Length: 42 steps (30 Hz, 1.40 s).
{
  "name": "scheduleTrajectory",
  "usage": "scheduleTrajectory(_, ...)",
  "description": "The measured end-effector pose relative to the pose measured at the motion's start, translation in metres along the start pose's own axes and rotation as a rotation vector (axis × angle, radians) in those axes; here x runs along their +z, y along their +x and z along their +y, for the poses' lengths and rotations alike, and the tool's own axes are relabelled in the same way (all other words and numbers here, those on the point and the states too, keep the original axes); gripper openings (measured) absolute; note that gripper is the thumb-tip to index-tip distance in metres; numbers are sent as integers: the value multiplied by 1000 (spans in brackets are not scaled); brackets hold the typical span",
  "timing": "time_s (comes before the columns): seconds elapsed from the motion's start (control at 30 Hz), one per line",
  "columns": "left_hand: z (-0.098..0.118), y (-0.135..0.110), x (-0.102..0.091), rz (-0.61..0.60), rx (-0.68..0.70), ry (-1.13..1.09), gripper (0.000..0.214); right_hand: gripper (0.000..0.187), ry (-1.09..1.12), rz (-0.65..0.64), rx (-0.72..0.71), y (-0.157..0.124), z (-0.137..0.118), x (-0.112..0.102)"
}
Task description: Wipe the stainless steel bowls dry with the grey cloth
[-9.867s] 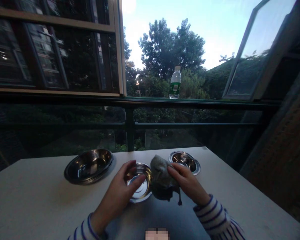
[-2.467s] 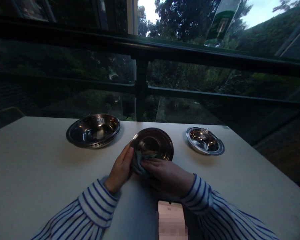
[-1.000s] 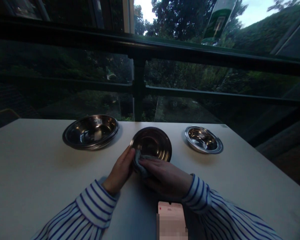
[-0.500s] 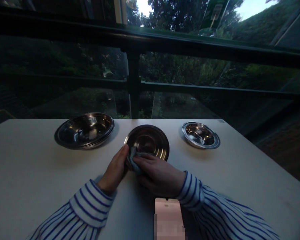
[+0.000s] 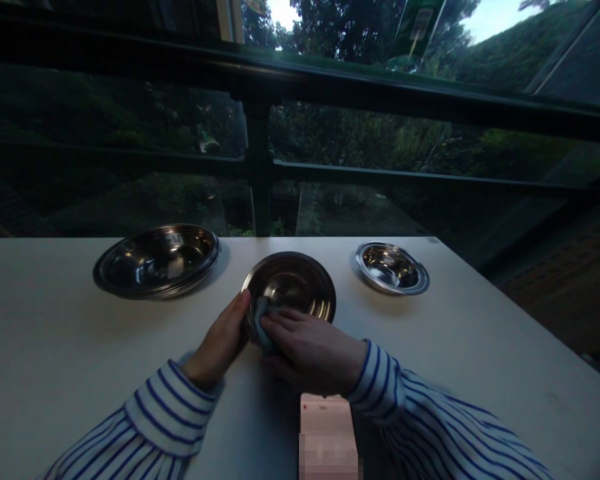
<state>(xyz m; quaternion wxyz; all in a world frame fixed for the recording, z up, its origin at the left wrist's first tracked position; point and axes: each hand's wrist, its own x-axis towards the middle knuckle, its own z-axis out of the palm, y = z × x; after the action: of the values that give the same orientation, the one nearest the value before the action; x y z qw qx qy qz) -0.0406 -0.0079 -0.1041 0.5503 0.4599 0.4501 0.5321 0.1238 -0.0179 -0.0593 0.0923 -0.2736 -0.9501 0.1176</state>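
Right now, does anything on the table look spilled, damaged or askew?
Nothing stands out. The left hand steadies the middle bowl, the right hand presses a cloth on its rim; the big bowl and small bowl sit upright.

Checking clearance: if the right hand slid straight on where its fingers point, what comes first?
Probably the left hand at the middle bowl rim, just past the cloth under the right hand.

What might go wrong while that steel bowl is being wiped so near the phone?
The bowl seems tipped toward the person, braced only by the left hand while the right hand presses a cloth inside; it might slip and clatter on the table. The phone sits near the right sleeve, which could knock it.
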Motion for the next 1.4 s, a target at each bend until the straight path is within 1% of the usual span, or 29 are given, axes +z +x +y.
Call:
scheduleTrajectory(0.07,1,0,0,-57,-48,-79,52,50,13,52,-6,3,-1,5)
scheduleTrajectory(0.13,1,0,1,-69,-29,-127,50,47,-4,55,-22,2,0,6)
scheduleTrajectory(0.2,2,1,2,-72,5,-152,51,41,-38,17,-10,-4,1,2)
scheduleTrajectory(0.27,2,1,3,-72,24,-152,53,34,-78,-38,49,-10,2,-5)
scheduleTrajectory(0.33,2,1,3,-68,24,-120,55,27,-119,-80,112,-16,3,-12)
scheduleTrajectory(0.4,0,1,2,-64,21,-103,54,25,-133,-93,128,-16,3,-14)
scheduleTrajectory(0.47,-1,1,1,-55,26,-126,52,29,-96,-70,75,-12,3,-10)
scheduleTrajectory(0.53,-2,1,1,-46,24,-147,50,35,-35,-6,5,-5,3,-3)
scheduleTrajectory(0.6,-3,1,0,-42,13,-140,51,39,3,53,-25,-1,3,3)
scheduleTrajectory(0.63,-3,1,-1,-39,12,-124,52,39,7,61,-23,-1,3,4)
scheduleTrajectory(0.7,-2,1,-1,-21,25,-87,51,37,-17,28,17,-4,4,1)
scheduleTrajectory(0.8,-1,1,0,3,39,-71,49,26,-92,-67,104,-13,6,-12)
scheduleTrajectory(0.87,-1,1,2,-5,32,-87,50,23,-99,-94,108,-15,8,-16)
scheduleTrajectory(0.93,-1,1,2,-23,32,-98,50,26,-34,-61,44,-11,7,-13)
scheduleTrajectory(1.0,-2,0,2,-50,31,-120,49,33,73,35,-15,-3,6,-3)
scheduleTrajectory(1.1,-5,0,1,-98,12,-189,48,41,162,188,18,8,3,15)
scheduleTrajectory(1.17,-6,0,1,-116,9,-192,48,43,140,218,35,10,3,20)
scheduleTrajectory(1.2,-6,1,0,-117,12,-180,48,43,108,205,37,8,4,20)
scheduleTrajectory(1.27,-5,1,0,-91,19,-152,47,39,28,138,47,3,6,15)
scheduleTrajectory(1.33,-3,1,1,-63,18,-153,46,34,-56,53,78,-5,8,5)
scheduleTrajectory(1.4,-3,2,1,-63,13,-185,45,29,-127,-19,114,-13,10,-6)
